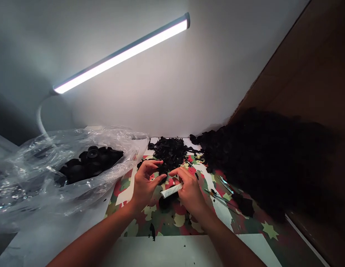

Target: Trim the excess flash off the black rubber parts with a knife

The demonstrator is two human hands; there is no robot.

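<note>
My left hand point(144, 183) and my right hand point(190, 189) meet over a patterned table cover point(186, 222). The left fingers pinch a small black part point(162, 169) between thumb and forefinger. In my right hand I grip a white-wrapped tool handle point(171, 190), its tip pointing toward the black part. A round black piece point(164, 203) lies on the cover just under both hands.
A clear plastic bag point(49, 178) at the left holds several round black parts point(88, 163). A heap of black trimmings point(171, 150) sits behind the hands, and a large dark pile point(272, 159) fills the right. Thin metal tools point(219, 198) lie right of my hand. A lit lamp bar point(122, 53) hangs above.
</note>
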